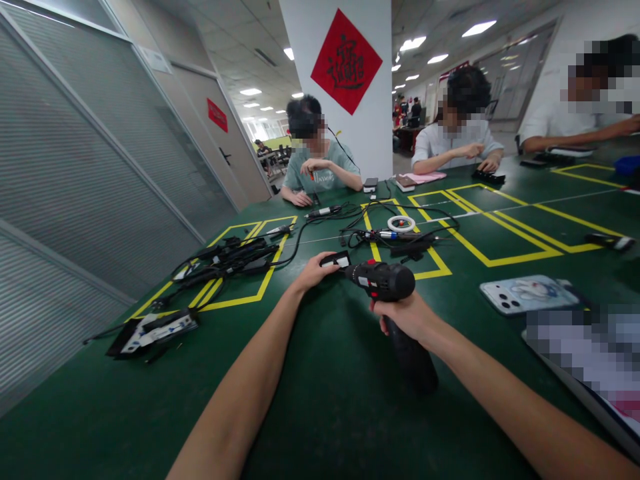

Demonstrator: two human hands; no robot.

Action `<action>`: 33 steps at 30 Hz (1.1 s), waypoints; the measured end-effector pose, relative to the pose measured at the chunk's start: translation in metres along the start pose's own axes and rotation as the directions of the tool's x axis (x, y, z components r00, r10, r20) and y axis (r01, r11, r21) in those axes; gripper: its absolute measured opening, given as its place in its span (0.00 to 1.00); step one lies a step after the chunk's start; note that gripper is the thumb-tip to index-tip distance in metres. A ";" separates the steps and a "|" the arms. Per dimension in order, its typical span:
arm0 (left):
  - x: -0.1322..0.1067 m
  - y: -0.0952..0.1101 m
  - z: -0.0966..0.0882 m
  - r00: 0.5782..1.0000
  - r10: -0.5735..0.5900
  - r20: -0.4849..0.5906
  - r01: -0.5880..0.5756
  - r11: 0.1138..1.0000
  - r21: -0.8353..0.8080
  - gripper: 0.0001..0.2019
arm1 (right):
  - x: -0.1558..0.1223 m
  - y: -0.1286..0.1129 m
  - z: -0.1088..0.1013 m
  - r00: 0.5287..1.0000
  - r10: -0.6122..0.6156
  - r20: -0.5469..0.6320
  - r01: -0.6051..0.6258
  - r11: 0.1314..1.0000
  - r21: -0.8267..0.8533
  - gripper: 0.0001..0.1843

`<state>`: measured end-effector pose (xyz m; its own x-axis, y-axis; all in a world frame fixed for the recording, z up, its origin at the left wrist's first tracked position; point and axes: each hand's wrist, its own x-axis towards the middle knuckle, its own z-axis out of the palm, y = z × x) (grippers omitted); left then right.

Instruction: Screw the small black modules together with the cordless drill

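Note:
My right hand (pixel 407 312) is wrapped round the handle of a black and red cordless drill (pixel 383 279), its chuck aimed away and to the left. My left hand (pixel 316 272) grips a small black block-like part with a white patch (pixel 342 260) against the green table (pixel 320 407). The drill's front end is right by this part; whether its bit touches it I cannot make out. Just beyond lie a soldering-iron-like tool with a blue band (pixel 393 235), a white ring-shaped roll (pixel 401 224) and dark cables.
A tangle of black cables (pixel 235 257) lies at the left, near a black and white packet (pixel 155 330). On the right are a phone (pixel 530 295) and a partly blurred flat object (pixel 595 373). Three people sit across the table, one handling a black part (pixel 489 177).

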<state>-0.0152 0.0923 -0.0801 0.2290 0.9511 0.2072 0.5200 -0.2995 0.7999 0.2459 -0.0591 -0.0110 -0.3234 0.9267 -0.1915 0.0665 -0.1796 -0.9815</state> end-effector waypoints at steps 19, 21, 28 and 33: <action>0.001 -0.004 0.000 1.000 0.004 -0.014 -0.003 1.000 0.021 0.28 | 0.004 0.007 0.002 0.999 -0.050 0.011 0.050 0.999 -0.019 0.06; 0.002 -0.005 0.000 1.000 0.008 -0.015 -0.007 1.000 0.020 0.28 | 0.004 0.006 0.002 0.999 -0.037 0.008 0.037 0.999 -0.022 0.06; 0.002 -0.004 0.000 1.000 -0.012 -0.013 0.012 1.000 -0.010 0.27 | 0.005 0.008 0.004 0.999 -0.041 -0.012 0.040 0.993 -0.113 0.04; 0.001 0.000 -0.001 1.000 -0.020 -0.012 0.020 1.000 -0.023 0.27 | 0.006 0.010 0.002 0.998 -0.063 0.003 0.063 0.989 -0.136 0.04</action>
<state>-0.0161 0.0934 -0.0797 0.2090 0.9577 0.1979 0.5051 -0.2790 0.8167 0.2424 -0.0556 -0.0222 -0.3299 0.9352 -0.1289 0.1738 -0.0741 -0.9820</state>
